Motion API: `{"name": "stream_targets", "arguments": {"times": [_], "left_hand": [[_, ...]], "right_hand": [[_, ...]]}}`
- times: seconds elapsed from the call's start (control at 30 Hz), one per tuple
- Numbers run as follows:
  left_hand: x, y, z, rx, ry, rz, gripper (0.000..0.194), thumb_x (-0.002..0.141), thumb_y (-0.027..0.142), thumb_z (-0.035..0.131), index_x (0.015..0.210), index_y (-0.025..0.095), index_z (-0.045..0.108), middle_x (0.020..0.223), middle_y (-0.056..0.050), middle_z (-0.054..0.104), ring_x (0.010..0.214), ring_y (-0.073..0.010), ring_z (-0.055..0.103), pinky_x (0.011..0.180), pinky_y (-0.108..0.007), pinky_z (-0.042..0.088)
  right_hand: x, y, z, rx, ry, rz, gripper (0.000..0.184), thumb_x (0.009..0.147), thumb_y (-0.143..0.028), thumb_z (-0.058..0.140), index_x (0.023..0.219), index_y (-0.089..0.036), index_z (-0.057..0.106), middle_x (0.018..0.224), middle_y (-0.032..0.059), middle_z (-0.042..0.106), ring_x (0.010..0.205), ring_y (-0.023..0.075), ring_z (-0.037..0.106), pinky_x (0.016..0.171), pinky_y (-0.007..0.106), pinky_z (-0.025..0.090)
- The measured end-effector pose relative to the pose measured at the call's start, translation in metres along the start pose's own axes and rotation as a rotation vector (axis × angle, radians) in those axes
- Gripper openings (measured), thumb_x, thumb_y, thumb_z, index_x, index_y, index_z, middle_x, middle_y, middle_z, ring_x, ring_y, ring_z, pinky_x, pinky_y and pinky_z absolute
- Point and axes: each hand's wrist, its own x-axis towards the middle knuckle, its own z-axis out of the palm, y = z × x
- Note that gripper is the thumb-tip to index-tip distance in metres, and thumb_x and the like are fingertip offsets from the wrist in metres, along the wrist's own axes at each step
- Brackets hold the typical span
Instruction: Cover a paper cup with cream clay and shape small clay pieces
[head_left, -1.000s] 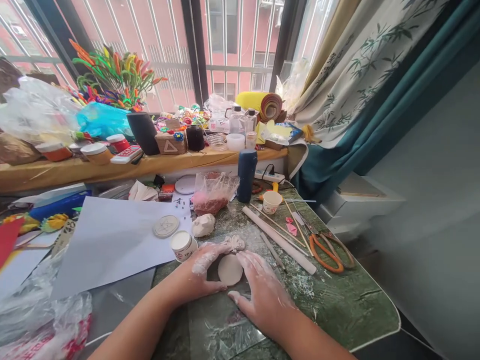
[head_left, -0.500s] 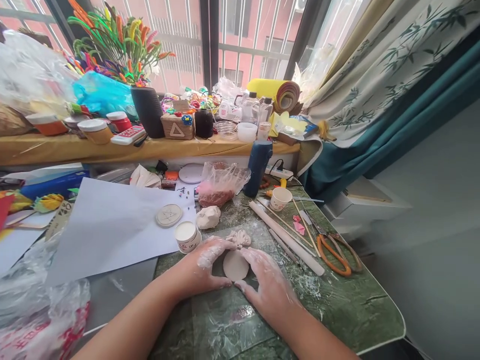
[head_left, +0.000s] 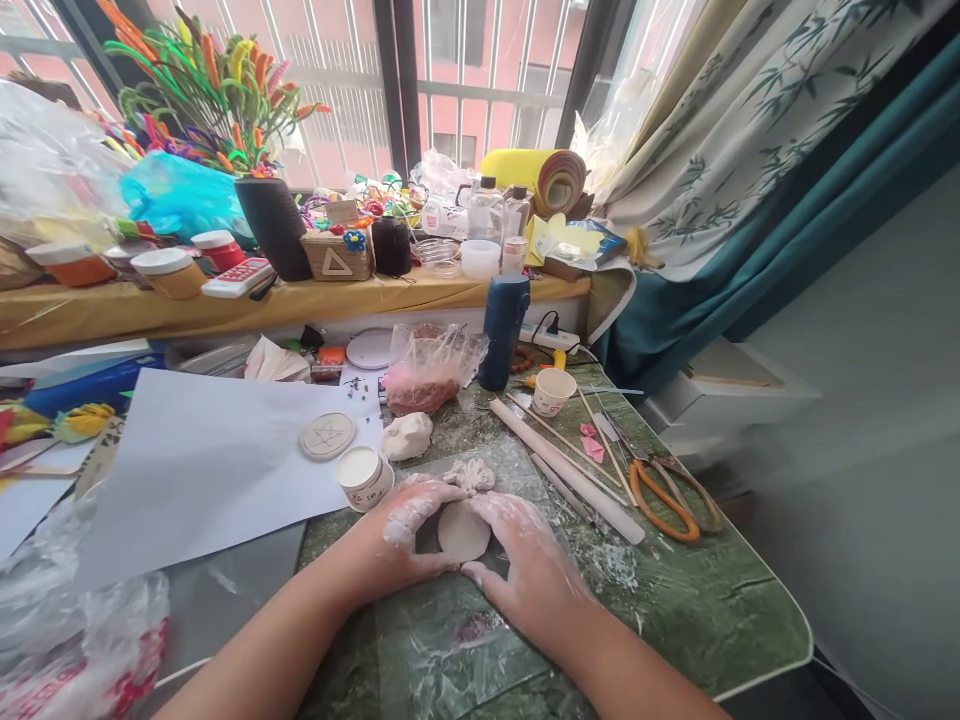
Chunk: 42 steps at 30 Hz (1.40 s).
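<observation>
A round, flat clay disc [head_left: 463, 531] lies on a clear plastic sheet [head_left: 427, 640] between my two hands. My left hand [head_left: 412, 530], dusted white, curves round its left side, with fingers at the far edge and thumb at the near edge. From the right, my right hand [head_left: 521, 550] cups the disc the same way, also powdered white. The fingertips of both hands almost meet beyond the disc. Just past them sits a crumpled scrap of clay [head_left: 472, 474]. A larger clay lump [head_left: 407, 436] rests farther back, near a white paper cup [head_left: 361, 475].
A rolling pin [head_left: 566, 470], thin sticks and orange-handled scissors [head_left: 667, 500] lie on the right. Behind stand a blue bottle [head_left: 504, 335], another paper cup [head_left: 554, 390] and a bag of reddish clay [head_left: 424, 385]. White paper [head_left: 217, 470] with a star-marked disc [head_left: 328, 436] covers the left.
The view has shifted slightly, so things sit a little farther left. My hands stay curved round the clay disc in nearly the same pose.
</observation>
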Motion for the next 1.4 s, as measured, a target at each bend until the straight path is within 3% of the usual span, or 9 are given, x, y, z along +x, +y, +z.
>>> {"name": "stream_targets", "arguments": {"times": [0.17, 0.33, 0.6, 0.97, 1.17, 1.4], "left_hand": [[0.0008, 0.0032, -0.0074, -0.034, -0.030, -0.020, 0.065, 0.073, 0.035, 0.086, 0.132, 0.028, 0.060, 0.132, -0.008, 0.065, 0.123, -0.0294, 0.060, 0.108, -0.046, 0.050], [0.0021, 0.0035, -0.0086, -0.052, -0.033, -0.058, 0.059, 0.074, 0.041, 0.085, 0.126, 0.027, 0.062, 0.126, -0.008, 0.066, 0.118, -0.0286, 0.063, 0.103, -0.045, 0.053], [-0.0001, 0.0033, -0.0057, -0.021, 0.005, 0.010, 0.060, 0.077, 0.036, 0.083, 0.131, 0.027, 0.059, 0.130, -0.009, 0.065, 0.122, -0.0292, 0.060, 0.107, -0.046, 0.050], [-0.0001, 0.0022, -0.0070, -0.064, -0.021, -0.005, 0.060, 0.076, 0.040, 0.084, 0.128, 0.027, 0.059, 0.127, -0.008, 0.064, 0.118, -0.0282, 0.061, 0.103, -0.044, 0.051], [-0.0002, 0.0031, -0.0078, -0.080, 0.001, 0.000, 0.056, 0.076, 0.038, 0.084, 0.125, 0.027, 0.059, 0.123, -0.007, 0.064, 0.114, -0.0281, 0.061, 0.100, -0.043, 0.053], [-0.0018, 0.0069, -0.0061, -0.078, -0.016, -0.041, 0.058, 0.075, 0.031, 0.082, 0.127, 0.027, 0.056, 0.126, -0.007, 0.062, 0.116, -0.0273, 0.061, 0.100, -0.042, 0.053]], "right_hand": [[0.0047, 0.0011, -0.0043, 0.047, -0.044, 0.058, 0.059, 0.080, -0.022, 0.076, 0.136, -0.018, 0.059, 0.141, 0.0132, 0.063, 0.134, 0.0332, 0.054, 0.114, 0.056, 0.044], [0.0058, 0.0017, -0.0059, 0.079, -0.062, 0.039, 0.056, 0.082, -0.023, 0.076, 0.136, -0.022, 0.059, 0.142, 0.0114, 0.062, 0.135, 0.0318, 0.053, 0.115, 0.054, 0.043], [0.0016, 0.0014, -0.0028, 0.078, -0.039, 0.082, 0.062, 0.082, -0.027, 0.075, 0.140, -0.019, 0.055, 0.142, 0.0138, 0.060, 0.136, 0.0328, 0.052, 0.116, 0.054, 0.043], [0.0042, 0.0047, -0.0043, 0.097, -0.039, 0.000, 0.058, 0.081, -0.021, 0.076, 0.136, -0.022, 0.059, 0.141, 0.0114, 0.063, 0.134, 0.0317, 0.055, 0.115, 0.053, 0.044], [0.0073, 0.0016, -0.0092, 0.099, -0.075, 0.028, 0.058, 0.080, -0.020, 0.075, 0.135, -0.022, 0.060, 0.141, 0.0110, 0.063, 0.134, 0.0318, 0.055, 0.115, 0.054, 0.043], [0.0033, -0.0009, -0.0075, 0.079, -0.100, 0.024, 0.070, 0.084, -0.026, 0.071, 0.148, -0.017, 0.046, 0.149, 0.0147, 0.055, 0.139, 0.0339, 0.048, 0.117, 0.056, 0.040]]}}
